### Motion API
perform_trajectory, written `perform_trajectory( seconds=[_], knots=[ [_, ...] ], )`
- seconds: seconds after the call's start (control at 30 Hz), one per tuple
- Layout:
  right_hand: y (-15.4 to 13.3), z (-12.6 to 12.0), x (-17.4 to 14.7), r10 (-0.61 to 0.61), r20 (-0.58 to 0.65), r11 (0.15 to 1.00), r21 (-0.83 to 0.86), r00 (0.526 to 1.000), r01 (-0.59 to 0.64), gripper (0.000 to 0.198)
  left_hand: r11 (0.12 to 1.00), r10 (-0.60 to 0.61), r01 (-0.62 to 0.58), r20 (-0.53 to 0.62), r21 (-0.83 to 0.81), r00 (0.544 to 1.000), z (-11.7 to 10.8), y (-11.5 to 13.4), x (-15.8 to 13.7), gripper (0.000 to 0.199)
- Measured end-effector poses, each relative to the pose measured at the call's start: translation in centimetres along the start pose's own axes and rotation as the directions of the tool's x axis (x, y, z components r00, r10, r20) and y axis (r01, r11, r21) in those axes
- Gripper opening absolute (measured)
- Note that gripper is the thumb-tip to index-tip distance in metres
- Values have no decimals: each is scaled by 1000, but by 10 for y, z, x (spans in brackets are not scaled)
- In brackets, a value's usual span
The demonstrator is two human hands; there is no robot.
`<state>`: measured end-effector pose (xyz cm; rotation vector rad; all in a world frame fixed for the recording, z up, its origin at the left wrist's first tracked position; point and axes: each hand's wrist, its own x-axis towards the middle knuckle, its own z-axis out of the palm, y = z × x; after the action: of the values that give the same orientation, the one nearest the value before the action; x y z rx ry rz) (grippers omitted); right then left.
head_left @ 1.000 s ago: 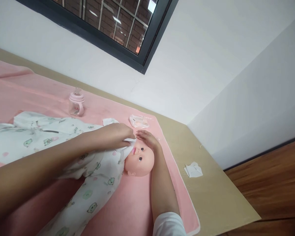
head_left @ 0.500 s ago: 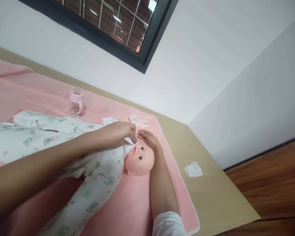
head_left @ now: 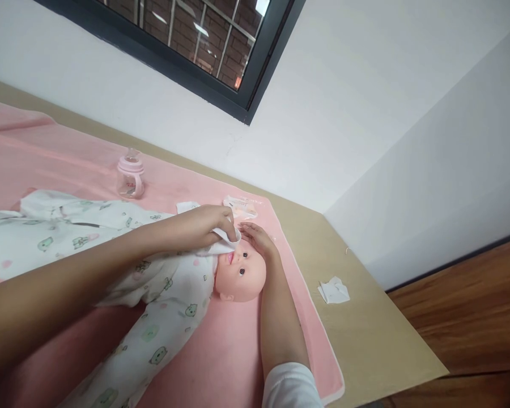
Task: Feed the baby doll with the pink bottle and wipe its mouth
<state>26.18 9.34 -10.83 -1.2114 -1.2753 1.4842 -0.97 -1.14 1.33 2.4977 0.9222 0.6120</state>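
From my remote seat I'm seeing the doll lying face up on the pink mat, dressed in a printed outfit. The left hand is pinching a white cloth between closed fingers beside the doll's mouth. The right hand is resting along the head, fingers extended and slightly curved, gripping nothing. A bottle is standing upright on the mat, near the outfit.
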Motion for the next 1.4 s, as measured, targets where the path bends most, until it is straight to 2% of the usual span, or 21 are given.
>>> perform_trajectory(
  seconds=[0.1,0.23,0.57,0.8,1.17,1.4],
  knots=[
    [0,0,0,0,-1,1000,-3,1000,0,18,995,-46,52,68,-87,997,-2,3,-2,42],
    [0,-1,1,3,-8,1000,-5,1000,-3,19,999,6,-2,81,-53,997,3,1,-3,44],
    [4,-2,2,-11,-5,1000,24,1000,11,22,999,-22,28,132,-44,991,11,7,-1,42],
    [3,-3,0,-14,0,1000,27,1000,14,22,1000,10,-8,96,-22,995,12,4,0,43],
    [2,-3,0,-12,-33,1000,7,999,12,22,999,-17,17,13,39,1000,15,4,4,42],
    [4,-5,3,-15,-18,1000,6,1000,16,22,995,-43,42,12,94,999,16,7,5,41]
  ],
)
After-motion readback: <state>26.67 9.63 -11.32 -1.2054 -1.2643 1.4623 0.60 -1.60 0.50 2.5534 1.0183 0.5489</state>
